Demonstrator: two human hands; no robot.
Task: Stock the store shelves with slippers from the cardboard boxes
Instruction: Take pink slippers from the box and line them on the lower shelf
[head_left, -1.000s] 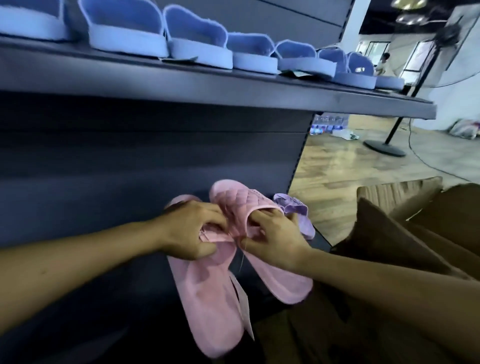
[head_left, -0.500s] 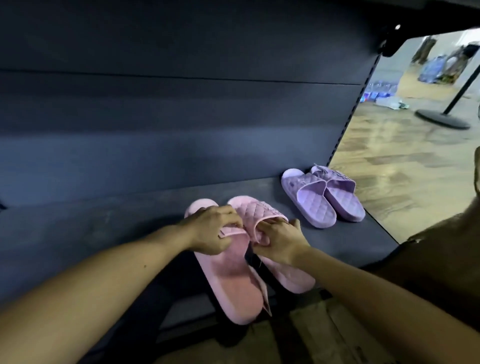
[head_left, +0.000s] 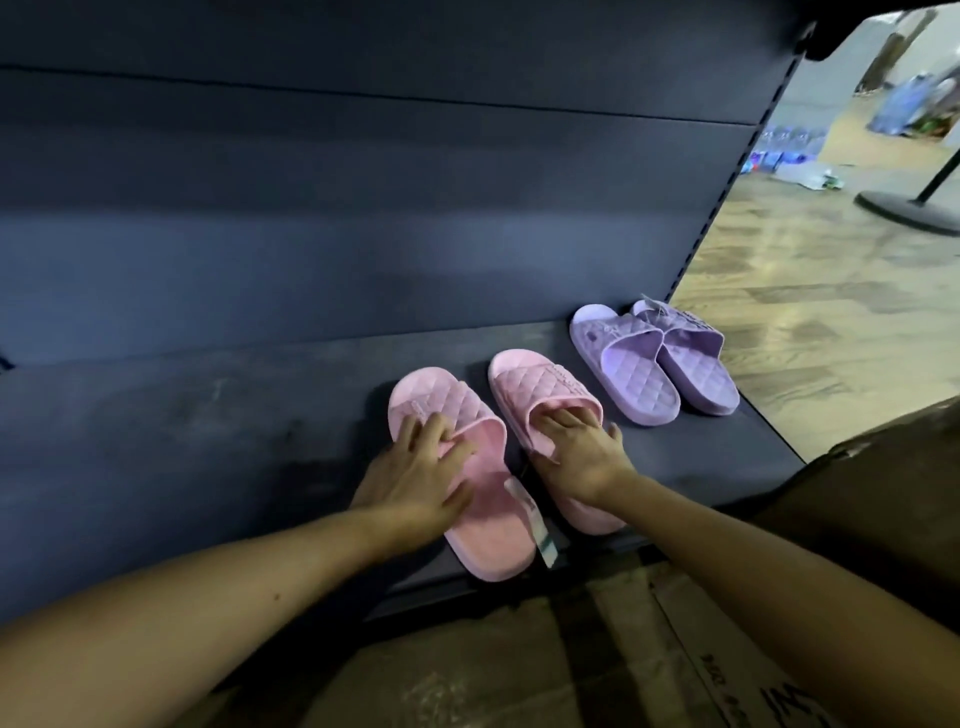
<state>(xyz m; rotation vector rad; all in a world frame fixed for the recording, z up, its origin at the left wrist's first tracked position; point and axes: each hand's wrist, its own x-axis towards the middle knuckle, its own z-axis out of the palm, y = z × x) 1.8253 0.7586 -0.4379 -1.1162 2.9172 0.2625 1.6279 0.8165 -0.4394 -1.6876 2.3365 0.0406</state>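
Two in hand: left pink slipper (head_left: 488, 530) and right pink slipper (head_left: 540, 384), flat on the shelf (head_left: 208, 441), soles down, toes toward the far side, side by side with a narrow gap between.
My left hand (head_left: 415, 483): palm down on the left pink slipper, fingers spread and straight across its quilted strap, thumb lying on the footbed. No pinch.
My right hand (head_left: 582, 457): palm down on the right pink slipper, fingers slid under the strap from the heel side, thumb sticking out to the right over the slipper's edge. Fingertips hidden under the strap, so I cannot tell how they lie there.
Left pink slipper spot: near edge of the shelf, heel just at the front lip.
Right pink slipper spot: slightly farther in than the left one.
Tag (head_left: 535, 525): white strip lying in the gap between the pink pair, by the heel of the left one.
Purple slippers (head_left: 628, 379): a pair, right of and farther than the pink ones, touching each other, near the shelf's right end, close to the back panel (head_left: 363, 208).
Cardboard box (head_left: 519, 665): below my arms, just in front of the shelf edge, printing on it blurred.
Wood floor (head_left: 831, 312): right of the shelf.
Stand base (head_left: 909, 208): round, dark, on the floor at far right.
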